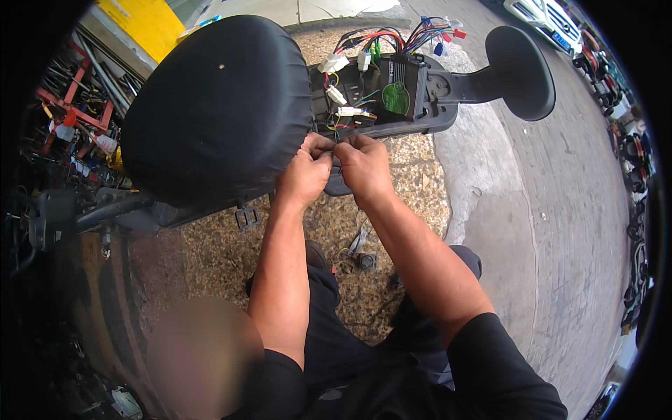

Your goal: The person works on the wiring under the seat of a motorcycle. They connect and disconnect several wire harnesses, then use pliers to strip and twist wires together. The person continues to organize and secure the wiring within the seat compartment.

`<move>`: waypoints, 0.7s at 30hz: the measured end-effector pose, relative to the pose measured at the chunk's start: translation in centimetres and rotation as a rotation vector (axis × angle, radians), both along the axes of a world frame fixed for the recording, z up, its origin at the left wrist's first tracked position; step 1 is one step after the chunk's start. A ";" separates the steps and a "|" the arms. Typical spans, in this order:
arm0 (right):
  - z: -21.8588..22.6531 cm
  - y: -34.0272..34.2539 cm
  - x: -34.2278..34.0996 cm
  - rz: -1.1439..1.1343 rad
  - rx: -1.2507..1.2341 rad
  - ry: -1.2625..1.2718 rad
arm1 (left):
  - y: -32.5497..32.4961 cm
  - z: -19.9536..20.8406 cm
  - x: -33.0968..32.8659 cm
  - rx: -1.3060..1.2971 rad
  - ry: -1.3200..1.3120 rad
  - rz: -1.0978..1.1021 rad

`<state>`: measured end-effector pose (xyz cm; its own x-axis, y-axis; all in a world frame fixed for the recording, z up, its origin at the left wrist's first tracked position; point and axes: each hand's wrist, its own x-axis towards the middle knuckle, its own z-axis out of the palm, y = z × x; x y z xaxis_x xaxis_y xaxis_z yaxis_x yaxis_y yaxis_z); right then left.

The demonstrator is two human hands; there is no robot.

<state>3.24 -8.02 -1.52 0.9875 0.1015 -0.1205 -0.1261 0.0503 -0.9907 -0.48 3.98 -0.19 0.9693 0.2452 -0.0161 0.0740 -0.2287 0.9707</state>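
Observation:
My left hand [306, 171] and my right hand [365, 168] meet at the near edge of an electric scooter's open rear compartment, fingertips almost touching. Both are closed in a pinch on a thin dark wire [337, 137] that comes down from the compartment; the fingers hide most of it. Just beyond them lie white plug connectors [348, 111] with coloured leads. A black finned controller box [404, 87] with a round green label sits to their right. From its far end a bundle of coloured wires [420, 36] fans out, tipped with red and blue plugs.
The big black scooter seat [220, 105] rises beside my left hand. A black padded backrest [521, 73] sticks out at the right. On the speckled ground between my legs lies a small dark square part [366, 262] with wires. Cluttered metal racks [73, 105] stand at the left.

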 end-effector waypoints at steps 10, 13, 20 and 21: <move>-0.8 -1.6 -1.6 0.007 -0.391 -0.487 | -0.3 0.5 -0.4 0.117 0.043 0.073; -0.8 -2.2 -1.0 0.015 -0.591 -0.891 | -0.1 0.4 -0.5 0.016 0.010 0.054; -0.5 -0.9 -0.1 0.019 -0.474 -0.709 | 0.1 0.3 -0.3 -0.049 -0.014 0.017; -0.4 -0.6 -0.3 0.016 -0.435 -0.601 | 0.0 0.4 -0.4 -0.031 -0.020 0.023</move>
<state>2.95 -8.65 -1.93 0.8946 0.1832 0.4077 0.4469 -0.3598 -0.8190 -0.90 4.01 0.16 0.9636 0.2675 -0.0050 0.0597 -0.1966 0.9787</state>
